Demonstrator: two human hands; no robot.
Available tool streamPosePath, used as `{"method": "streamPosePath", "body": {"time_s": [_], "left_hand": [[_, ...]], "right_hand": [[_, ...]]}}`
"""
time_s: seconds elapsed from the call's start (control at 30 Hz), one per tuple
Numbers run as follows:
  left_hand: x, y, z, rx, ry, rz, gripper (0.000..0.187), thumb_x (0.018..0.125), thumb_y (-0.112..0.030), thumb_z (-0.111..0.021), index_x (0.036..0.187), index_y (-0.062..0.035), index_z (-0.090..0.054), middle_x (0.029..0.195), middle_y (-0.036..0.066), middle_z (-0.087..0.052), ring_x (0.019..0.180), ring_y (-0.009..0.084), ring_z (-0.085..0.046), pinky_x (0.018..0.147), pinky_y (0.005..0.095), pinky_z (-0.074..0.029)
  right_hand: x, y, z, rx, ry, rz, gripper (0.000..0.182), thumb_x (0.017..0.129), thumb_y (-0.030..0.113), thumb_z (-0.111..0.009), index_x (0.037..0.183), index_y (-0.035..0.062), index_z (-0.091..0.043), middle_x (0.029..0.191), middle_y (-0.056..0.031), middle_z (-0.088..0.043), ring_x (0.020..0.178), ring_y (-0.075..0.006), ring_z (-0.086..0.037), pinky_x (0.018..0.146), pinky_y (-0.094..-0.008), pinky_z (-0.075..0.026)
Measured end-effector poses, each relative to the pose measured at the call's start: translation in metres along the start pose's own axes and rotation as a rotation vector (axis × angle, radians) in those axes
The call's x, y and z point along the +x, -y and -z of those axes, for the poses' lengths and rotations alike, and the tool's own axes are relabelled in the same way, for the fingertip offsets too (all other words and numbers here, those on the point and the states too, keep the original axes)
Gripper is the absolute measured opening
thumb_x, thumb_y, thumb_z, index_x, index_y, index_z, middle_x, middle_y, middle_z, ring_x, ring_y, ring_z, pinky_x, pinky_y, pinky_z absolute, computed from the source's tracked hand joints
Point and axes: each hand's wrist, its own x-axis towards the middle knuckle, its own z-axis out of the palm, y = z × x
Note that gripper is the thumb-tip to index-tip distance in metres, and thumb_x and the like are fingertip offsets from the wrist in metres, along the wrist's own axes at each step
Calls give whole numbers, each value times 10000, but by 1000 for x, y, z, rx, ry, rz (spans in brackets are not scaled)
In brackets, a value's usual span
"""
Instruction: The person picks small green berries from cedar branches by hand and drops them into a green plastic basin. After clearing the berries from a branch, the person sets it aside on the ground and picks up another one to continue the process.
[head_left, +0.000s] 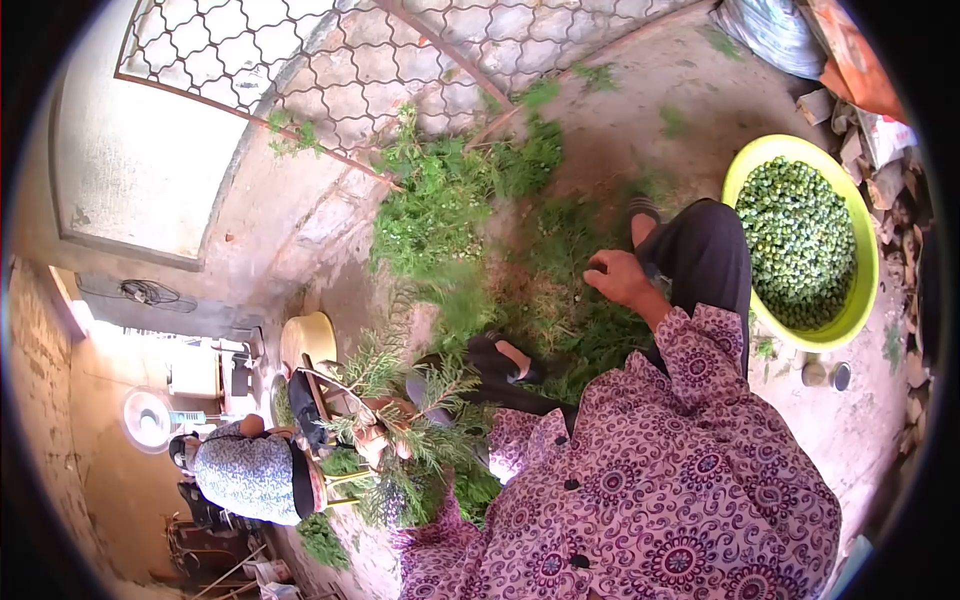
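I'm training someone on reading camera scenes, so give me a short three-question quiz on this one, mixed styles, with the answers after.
1. Multiple choice: what does the left hand hold?
A) a knife
B) leafy green stems
C) a metal cup

2. True or false: the right hand grips the rim of the lime-yellow basin.

3. Fill in the blank: the small round pieces filling that basin are mostly ____ in colour.

Key:
1. B
2. False; it is by the bent knee, away from the basin.
3. green
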Motion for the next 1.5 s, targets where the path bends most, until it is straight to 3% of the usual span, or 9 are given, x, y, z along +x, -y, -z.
{"method": "streamPosePath", "body": {"time_s": [0.3, 0.33, 0.47, 0.53, 0.67, 0.8, 1.13, 1.37, 1.5], "left_hand": [[-2, -40, -40, 265, -13, -16, 273, 761, -257, -638, 843, -7, -564, 643, 80, -575, 514, 129, -518, 472, 246, -375], [-4, -30, -43, 453, -336, -118, 222, 781, -221, -604, 740, -5, -574, 563, 57, -545, 473, 127, -495, 437, 236, -336], [-35, -5, 43, 1459, -490, -107, 242, 738, -222, -612, 834, 0, -602, 623, 144, -601, 546, 233, -571, 558, 309, -445], [-54, 6, 60, 2030, -577, 435, 338, 700, -276, -631, 920, -21, -621, 708, 185, -617, 645, 318, -600, 665, 359, -474], [-77, 30, 69, 2014, -412, 109, 346, 653, -346, -641, 762, -18, -651, 736, 169, -619, 735, 336, -594, 682, 419, -466], [-21, 6, 24, 1928, -208, 385, 326, 634, -332, -637, 659, -6, -636, 723, 201, -593, 707, 350, -578, 641, 426, -445], [107, -18, -112, 1549, 110, -309, 320, 709, -229, -632, 957, -34, -581, 811, 173, -605, 766, 335, -580, 654, 413, -451], [165, 32, -125, 1349, 290, -414, 310, 712, -214, -624, 962, -40, -571, 823, 161, -597, 761, 333, -570, 651, 408, -450], [164, 41, -109, 1546, 395, -144, 321, 721, -217, -616, 987, -52, -544, 797, 146, -578, 750, 323, -564, 629, 409, -444]], "right_hand": [[6, -34, -5, 2, -144, -7, 350, 661, 285, -591, 820, -27, -595, 816, -213, -582, 782, -351, -560, 693, -417, -437], [8, -40, -6, 0, -147, -20, 350, 661, 285, -591, 820, -27, -595, 816, -213, -582, 782, -351, -560, 693, -417, -437], [13, -54, -13, -26, -117, -114, 332, 661, 282, -592, 766, -32, -600, 780, -225, -573, 748, -355, -557, 678, -430, -437], [17, -63, -19, -43, -88, -132, 329, 661, 282, -592, 748, -35, -601, 768, -229, -570, 733, -357, -556, 671, -432, -437], [23, -77, -29, -141, 68, -253, 304, 667, 274, -588, 679, -31, -590, 689, -216, -552, 668, -353, -548, 623, -438, -433], [19, -88, -40, -134, 87, -345, 275, 694, 250, -572, 628, -18, -569, 614, -189, -522, 608, -334, -529, 567, -440, -416], [20, -114, -72, -329, 161, -298, 319, 739, 246, -561, 561, -3, -469, 543, -155, -455, 481, -272, -436, 520, -437, -372], [24, -126, -100, -365, 221, -257, 322, 742, 294, -588, 718, -27, -580, 710, -177, -553, 622, -298, -525, 601, -427, -420], [41, -127, -124, -297, 244, -320, 282, 753, 240, -580, 778, -41, -580, 700, -174, -547, 594, -287, -511, 603, -420, -428]]}}
